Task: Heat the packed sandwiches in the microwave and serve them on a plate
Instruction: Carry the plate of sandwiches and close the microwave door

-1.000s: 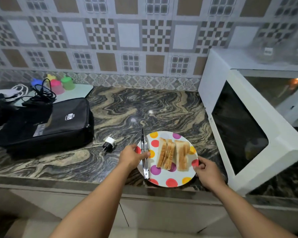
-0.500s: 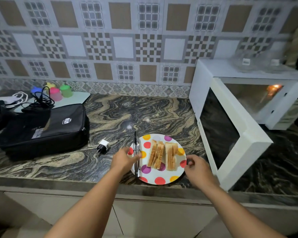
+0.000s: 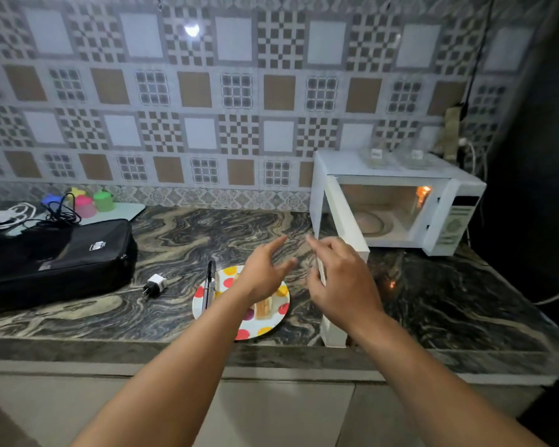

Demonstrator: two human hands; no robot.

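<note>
On the marbled counter (image 3: 181, 240), right of the plate, the white microwave (image 3: 397, 204) stands with its door swung open, while the spotted plate (image 3: 262, 327) of sandwiches (image 3: 262, 307) lies under the left hand (image 3: 265, 272) and beside the right hand (image 3: 342, 282), both raised, fingers spread, holding nothing.

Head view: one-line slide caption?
Both open hands hover above plated sandwiches; microwave door open.

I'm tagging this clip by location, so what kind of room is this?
Most likely a home kitchen. A white microwave stands with its door open on a marbled stone counter, patterned tiles cover the wall behind, and a polka-dot plate of sandwiches sits near the counter's front edge.
</note>
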